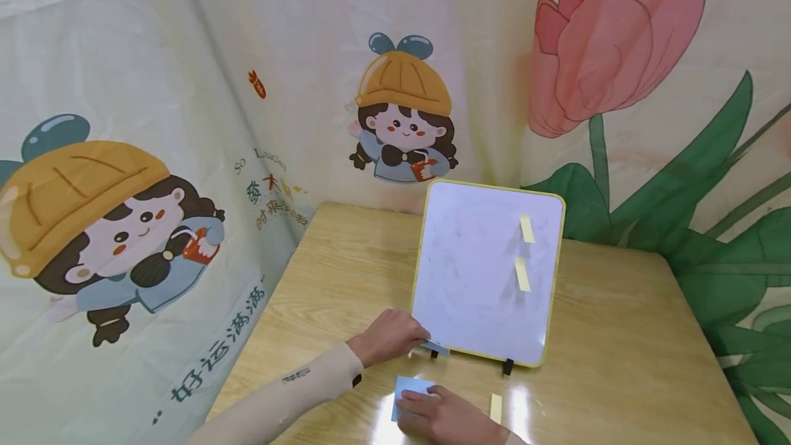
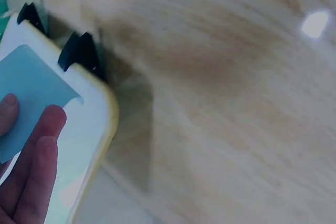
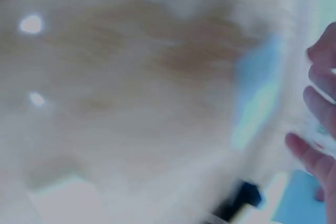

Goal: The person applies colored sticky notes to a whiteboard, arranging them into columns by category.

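My left hand (image 1: 391, 336) is at the lower left corner of a small whiteboard (image 1: 476, 266) with a yellow rim. It pinches a blue sticky note (image 2: 31, 87) under the thumb, and the note overlaps the board's bottom edge in the head view. Lower down, my right hand (image 1: 448, 417) reaches over a second blue sticky note (image 1: 406, 386) lying on the table. Loosely bent, its fingers (image 3: 320, 103) have nothing between them in the right wrist view.
Two narrow pale yellow strips, an upper strip (image 1: 526, 229) and a lower strip (image 1: 522, 275), are stuck on the board's right side. Another yellow strip (image 1: 496, 408) lies near my right hand. Black feet (image 1: 508, 367) prop the board on the wooden table (image 1: 346, 259). Printed curtains (image 1: 296, 53) stand behind.
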Demonstrator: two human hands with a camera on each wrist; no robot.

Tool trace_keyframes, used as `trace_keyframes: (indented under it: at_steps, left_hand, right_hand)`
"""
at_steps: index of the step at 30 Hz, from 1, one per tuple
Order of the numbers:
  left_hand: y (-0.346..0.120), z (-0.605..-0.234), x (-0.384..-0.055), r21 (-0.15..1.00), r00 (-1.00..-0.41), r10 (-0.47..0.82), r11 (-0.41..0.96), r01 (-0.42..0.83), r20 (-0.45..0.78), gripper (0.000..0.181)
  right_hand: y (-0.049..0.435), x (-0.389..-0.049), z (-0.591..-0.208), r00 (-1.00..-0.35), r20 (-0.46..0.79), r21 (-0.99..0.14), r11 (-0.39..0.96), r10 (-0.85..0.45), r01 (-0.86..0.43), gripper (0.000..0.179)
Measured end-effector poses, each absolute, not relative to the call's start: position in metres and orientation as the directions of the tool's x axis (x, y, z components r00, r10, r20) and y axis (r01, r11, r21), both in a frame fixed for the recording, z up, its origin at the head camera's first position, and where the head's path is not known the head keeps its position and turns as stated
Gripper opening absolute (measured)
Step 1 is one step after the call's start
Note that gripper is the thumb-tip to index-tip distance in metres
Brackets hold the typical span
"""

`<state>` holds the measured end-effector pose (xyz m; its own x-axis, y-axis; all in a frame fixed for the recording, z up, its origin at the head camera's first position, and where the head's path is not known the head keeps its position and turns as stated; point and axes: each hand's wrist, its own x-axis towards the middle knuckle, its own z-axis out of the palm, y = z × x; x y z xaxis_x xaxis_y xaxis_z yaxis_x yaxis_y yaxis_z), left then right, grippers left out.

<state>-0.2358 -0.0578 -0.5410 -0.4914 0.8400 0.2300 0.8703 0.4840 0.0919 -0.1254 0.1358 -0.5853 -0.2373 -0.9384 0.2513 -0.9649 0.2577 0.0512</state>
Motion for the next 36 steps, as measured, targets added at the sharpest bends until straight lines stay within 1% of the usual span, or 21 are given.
trace_keyframes:
  at_steps: [2,4,6,7,9,11,13,15,17,19,20,22,24,28,33,36]
  left_hand:
    - [-0.055,-0.535,-0.237,0.078,-0.487,0.833,0.485,0.871,0.262,0.023]
    - [-0.053,-0.528,-0.239,0.057,-0.486,0.821,0.493,0.868,0.3,0.025]
    - [-0.05,-0.521,-0.242,0.036,-0.485,0.805,0.505,0.863,0.34,0.024]
    - [-0.049,-0.517,-0.244,0.022,-0.484,0.799,0.511,0.859,0.357,0.025]
    - [-0.046,-0.511,-0.247,0.006,-0.479,0.787,0.518,0.856,0.388,0.022]
    - [-0.043,-0.505,-0.251,-0.013,-0.466,0.784,0.516,0.857,0.411,0.022]
    - [-0.041,-0.5,-0.253,-0.03,-0.452,0.783,0.511,0.859,0.427,0.024]
    - [-0.039,-0.496,-0.254,-0.04,-0.437,0.782,0.505,0.862,0.444,0.023]
    - [-0.038,-0.493,-0.254,-0.044,-0.432,0.778,0.505,0.862,0.455,0.021]
    - [-0.037,-0.491,-0.255,-0.052,-0.431,0.776,0.509,0.859,0.461,0.018]
    - [-0.036,-0.49,-0.255,-0.059,-0.431,0.776,0.511,0.857,0.461,0.018]
    - [-0.036,-0.489,-0.255,-0.08,-0.432,0.776,0.52,0.85,0.46,0.018]
    - [-0.037,-0.489,-0.254,-0.096,-0.43,0.779,0.524,0.847,0.457,0.018]
    - [-0.038,-0.489,-0.253,-0.12,-0.415,0.785,0.519,0.847,0.46,0.019]
    - [-0.038,-0.491,-0.253,-0.146,-0.389,0.79,0.506,0.85,0.473,0.024]
    - [-0.037,-0.49,-0.252,-0.159,-0.374,0.792,0.499,0.852,0.482,0.027]
  right_hand:
    - [0.134,-0.132,-0.564,-0.232,0.338,0.004,0.248,-0.912,-0.969,0.035]
    - [0.134,-0.143,-0.541,-0.226,0.447,-0.033,0.237,-0.865,-0.971,0.035]
    - [0.137,-0.158,-0.522,-0.24,0.558,-0.063,0.247,-0.794,-0.967,0.03]
    - [0.14,-0.167,-0.515,-0.258,0.608,-0.076,0.269,-0.751,-0.96,0.028]
    - [0.148,-0.185,-0.505,-0.332,0.689,-0.131,0.34,-0.644,-0.931,0.023]
    - [0.158,-0.203,-0.499,-0.458,0.709,-0.23,0.438,-0.536,-0.869,0.019]
    - [0.168,-0.217,-0.497,-0.618,0.652,-0.372,0.525,-0.44,-0.766,0.016]
    - [0.175,-0.228,-0.497,-0.77,0.523,-0.516,0.583,-0.366,-0.628,0.014]
    - [0.18,-0.236,-0.498,-0.878,0.361,-0.636,0.605,-0.316,-0.479,0.017]
    - [0.183,-0.241,-0.5,-0.936,0.204,-0.72,0.604,-0.287,-0.342,0.021]
    - [0.184,-0.242,-0.501,-0.95,0.137,-0.746,0.602,-0.28,-0.285,0.023]
    - [0.186,-0.243,-0.504,-0.958,0.042,-0.78,0.59,-0.284,-0.209,0.022]
    - [0.187,-0.243,-0.507,-0.955,-0.013,-0.799,0.578,-0.296,-0.168,0.018]
    - [0.189,-0.243,-0.513,-0.948,-0.052,-0.834,0.535,-0.313,-0.131,0.011]
    - [0.19,-0.244,-0.514,-0.94,-0.092,-0.855,0.51,-0.33,-0.096,0.011]
    - [0.188,-0.242,-0.499,-0.925,-0.129,-0.862,0.501,-0.357,-0.073,0.012]
